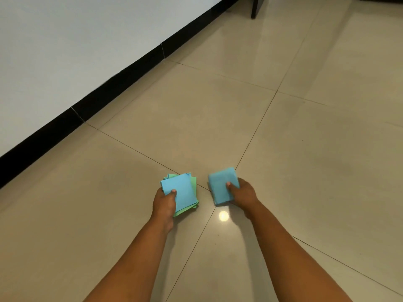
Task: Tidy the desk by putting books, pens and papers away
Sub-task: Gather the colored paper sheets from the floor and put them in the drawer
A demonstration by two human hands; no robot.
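My left hand (164,203) grips a stack of small paper squares (182,189), blue on top with green sheets fanned out underneath; the thumb presses on the top blue sheet. My right hand (243,194) holds a second stack of blue paper squares (220,185), thumb on top and fingers beneath. Both stacks are held out in front of me above the beige tiled floor, a small gap apart. No desk, books or pens are in view.
Glossy beige floor tiles (305,149) fill the view. A white wall (65,40) with a black skirting board (122,83) runs diagonally along the left. A dark furniture leg (254,7) stands at the top right.
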